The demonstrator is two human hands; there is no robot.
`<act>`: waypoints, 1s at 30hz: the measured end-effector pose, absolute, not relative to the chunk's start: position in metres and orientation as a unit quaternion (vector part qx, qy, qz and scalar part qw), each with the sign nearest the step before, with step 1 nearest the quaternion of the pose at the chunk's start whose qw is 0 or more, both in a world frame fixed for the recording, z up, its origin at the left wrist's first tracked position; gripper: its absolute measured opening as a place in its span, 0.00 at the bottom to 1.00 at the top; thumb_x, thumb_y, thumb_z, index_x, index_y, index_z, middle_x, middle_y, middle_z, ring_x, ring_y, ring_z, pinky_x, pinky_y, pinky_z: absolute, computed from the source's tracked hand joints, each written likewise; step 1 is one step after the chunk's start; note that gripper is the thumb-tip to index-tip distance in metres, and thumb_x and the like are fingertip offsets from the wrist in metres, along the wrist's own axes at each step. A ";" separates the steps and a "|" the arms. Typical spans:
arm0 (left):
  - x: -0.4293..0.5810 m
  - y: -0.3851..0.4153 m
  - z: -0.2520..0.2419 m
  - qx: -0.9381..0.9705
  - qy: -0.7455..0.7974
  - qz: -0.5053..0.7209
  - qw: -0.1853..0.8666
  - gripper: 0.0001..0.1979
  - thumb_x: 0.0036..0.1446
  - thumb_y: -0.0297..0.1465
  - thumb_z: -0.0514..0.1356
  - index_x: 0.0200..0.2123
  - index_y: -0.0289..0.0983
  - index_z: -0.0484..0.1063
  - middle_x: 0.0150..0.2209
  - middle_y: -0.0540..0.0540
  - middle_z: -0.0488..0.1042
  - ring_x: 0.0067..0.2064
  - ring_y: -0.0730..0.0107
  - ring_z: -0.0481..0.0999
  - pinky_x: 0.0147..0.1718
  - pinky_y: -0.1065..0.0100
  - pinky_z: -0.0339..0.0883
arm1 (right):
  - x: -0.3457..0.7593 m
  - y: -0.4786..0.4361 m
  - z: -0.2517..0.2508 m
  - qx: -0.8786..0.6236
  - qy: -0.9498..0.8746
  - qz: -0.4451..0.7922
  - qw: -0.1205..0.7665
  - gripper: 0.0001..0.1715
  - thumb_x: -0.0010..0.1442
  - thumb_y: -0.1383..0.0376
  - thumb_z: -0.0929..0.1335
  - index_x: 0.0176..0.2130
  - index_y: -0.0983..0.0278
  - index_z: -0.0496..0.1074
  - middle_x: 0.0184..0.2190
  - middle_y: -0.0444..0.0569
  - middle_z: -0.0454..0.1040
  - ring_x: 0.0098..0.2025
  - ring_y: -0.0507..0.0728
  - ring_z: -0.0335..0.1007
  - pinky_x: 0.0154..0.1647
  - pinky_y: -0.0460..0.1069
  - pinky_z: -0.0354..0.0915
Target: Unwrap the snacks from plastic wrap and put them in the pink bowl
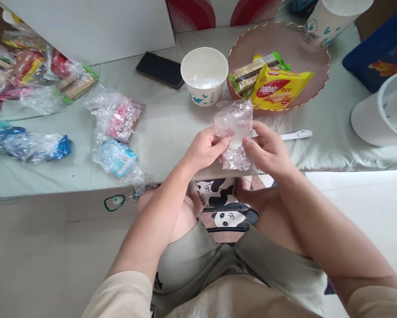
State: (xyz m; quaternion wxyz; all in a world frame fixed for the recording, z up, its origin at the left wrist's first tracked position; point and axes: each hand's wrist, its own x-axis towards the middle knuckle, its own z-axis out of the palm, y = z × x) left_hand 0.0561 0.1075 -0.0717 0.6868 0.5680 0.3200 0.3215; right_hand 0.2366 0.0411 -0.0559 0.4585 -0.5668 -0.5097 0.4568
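My left hand (205,148) and my right hand (268,150) both pinch a clear plastic bag (234,128) with a pinkish snack inside, held over the table's front edge. Just beyond it stands a white paper bowl (204,75) with crumpled clear plastic in it. To its right a pink scalloped plate (301,48) holds a yellow wafer pack (278,88) and a green-edged biscuit pack (251,73).
A black phone (159,69) lies behind the bowl. Several plastic-wrapped snacks lie at left, among them a pink pack (119,115), a blue pack (117,159) and another blue pack (32,145). A white plastic spoon (296,134) and stacked paper bowls (384,115) sit at right.
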 end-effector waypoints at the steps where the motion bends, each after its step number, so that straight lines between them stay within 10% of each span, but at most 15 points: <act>1: 0.055 0.107 -0.070 0.562 0.312 0.326 0.693 0.11 0.57 0.36 0.70 0.40 0.40 0.74 0.21 0.57 0.70 0.19 0.76 0.69 0.19 0.72 0.65 | 0.234 0.041 -0.054 -0.562 -0.504 0.456 0.471 0.18 0.60 0.52 0.72 0.49 0.54 0.74 0.18 0.36 0.63 0.18 0.51 0.53 0.21 0.47 0.52; 9: 0.046 0.110 -0.059 0.503 0.274 0.369 0.732 0.18 0.61 0.46 0.61 0.29 0.39 0.79 0.27 0.49 0.73 0.26 0.74 0.71 0.26 0.70 0.69 | 0.224 0.050 -0.052 -0.550 -0.459 0.481 0.505 0.18 0.60 0.48 0.65 0.29 0.58 0.68 0.23 0.43 0.63 0.22 0.52 0.54 0.24 0.50 0.53; 17: 0.048 0.111 -0.065 0.582 0.310 0.380 0.649 0.16 0.45 0.24 0.65 0.40 0.40 0.73 0.38 0.50 0.75 0.33 0.76 0.71 0.29 0.74 0.64 | 0.213 0.053 -0.063 -0.543 -0.430 0.484 0.535 0.38 0.48 0.59 0.77 0.53 0.53 0.59 0.33 0.39 0.73 0.28 0.53 0.70 0.29 0.49 0.66; 24: 0.056 0.130 -0.063 0.451 0.338 0.510 0.649 0.12 0.50 0.28 0.64 0.39 0.41 0.68 0.32 0.53 0.70 0.31 0.77 0.72 0.33 0.71 0.68 | 0.220 0.043 -0.019 -0.649 -0.511 0.208 0.524 0.06 0.55 0.63 0.72 0.34 0.57 0.71 0.29 0.43 0.73 0.31 0.55 0.67 0.34 0.52 0.63; 30: 0.046 0.135 -0.058 0.410 0.353 0.527 0.655 0.06 0.52 0.27 0.61 0.34 0.41 0.68 0.27 0.55 0.66 0.26 0.78 0.66 0.30 0.71 0.64 | 0.204 0.131 0.047 -0.602 -0.694 0.023 0.395 0.13 0.52 0.74 0.70 0.29 0.57 0.65 0.31 0.47 0.68 0.38 0.59 0.67 0.42 0.55 0.64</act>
